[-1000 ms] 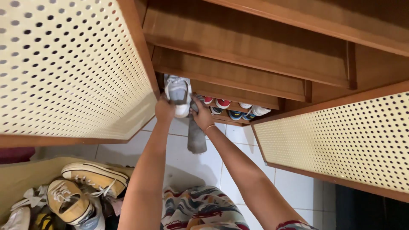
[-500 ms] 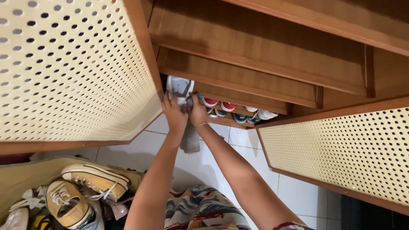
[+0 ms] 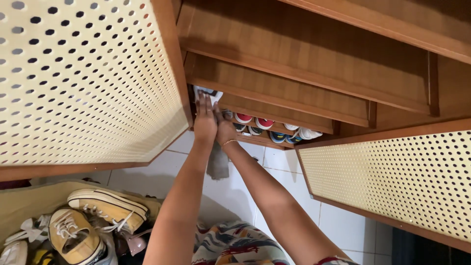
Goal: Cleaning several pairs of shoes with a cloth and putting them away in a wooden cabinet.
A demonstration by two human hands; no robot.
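A wooden shoe cabinet [image 3: 304, 64] fills the upper frame, its two cream perforated doors [image 3: 83, 78] swung open at left and right. Low on a shelf at centre sits a row of small sneakers [image 3: 274, 130]. At lower left, yellow canvas sneakers [image 3: 105, 208] lie in a pile. The left hand [image 3: 204, 120] lies flat, fingers straight, against a white shoe [image 3: 208, 93] on the shelf. The right hand [image 3: 224, 131] has its grip closed on a grey cloth [image 3: 218, 164] hanging just below.
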